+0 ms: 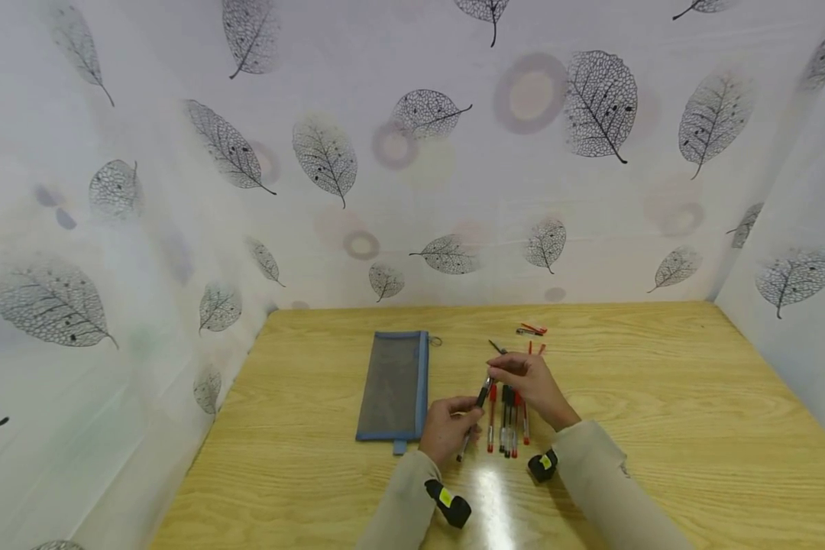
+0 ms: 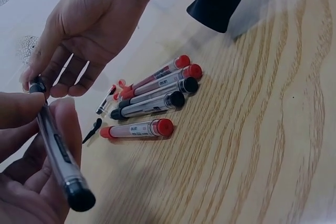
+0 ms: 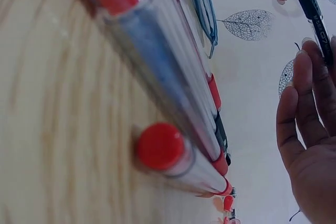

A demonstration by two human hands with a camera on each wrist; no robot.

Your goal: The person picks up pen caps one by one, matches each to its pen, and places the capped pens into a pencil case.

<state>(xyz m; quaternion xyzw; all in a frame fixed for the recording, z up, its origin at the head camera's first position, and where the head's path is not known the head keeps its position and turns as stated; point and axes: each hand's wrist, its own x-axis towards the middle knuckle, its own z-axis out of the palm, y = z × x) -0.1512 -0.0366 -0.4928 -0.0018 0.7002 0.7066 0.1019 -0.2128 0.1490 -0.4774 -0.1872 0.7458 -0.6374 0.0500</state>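
Both hands are on one black gel pen (image 1: 482, 396), tilted above the table. My left hand (image 1: 447, 431) holds its clear barrel between thumb and fingers, the black end cap toward the left wrist camera. At the pen's far end, my right hand (image 1: 531, 384) pinches the tip with thumb and index finger; its other fingers are loosely bent, as the right wrist view shows. Below the right hand several red and black pens (image 2: 152, 103) lie side by side. A red pen (image 2: 137, 129) lies slightly apart from them, nearer the left hand.
A grey mesh pouch (image 1: 393, 389) with blue edges lies left of the pens, a small ring (image 1: 435, 341) at its upper corner. Small red and clear pieces (image 1: 532, 330) lie farther back. A leaf-patterned curtain (image 1: 447, 198) borders the wooden table (image 1: 660, 397) at back and sides.
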